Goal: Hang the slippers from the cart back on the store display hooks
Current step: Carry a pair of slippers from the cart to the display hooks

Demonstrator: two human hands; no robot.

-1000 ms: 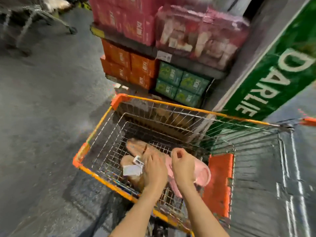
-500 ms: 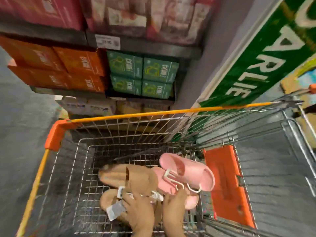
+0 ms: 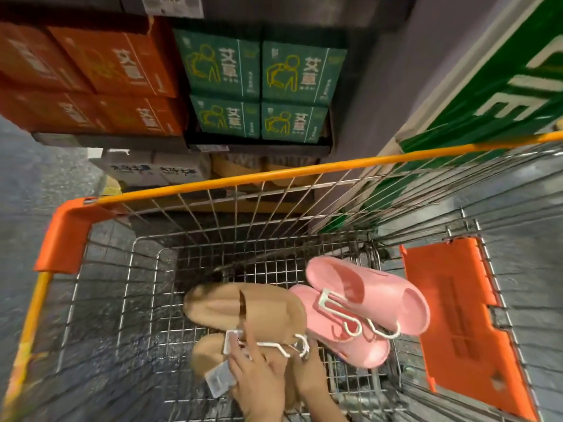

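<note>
Inside the wire cart lie two pairs of slippers. The tan pair sits at the middle of the basket with a white plastic hanger and a paper tag on it. To its right is the pink pair, joined by its own white hanger. My left hand rests on the tan pair with fingers on the hanger. My right hand touches the same pair at the hanger's right end. No display hooks are in view.
An orange fold-down seat flap lines the cart's right side. Past the cart stands shelving with orange boxes and green boxes. A green sign panel rises at the right. Grey floor lies to the left.
The view has dropped closer into the cart. Both hands have stayed on the tan slippers, shifting onto their white hanger. The pink pair has not moved.
</note>
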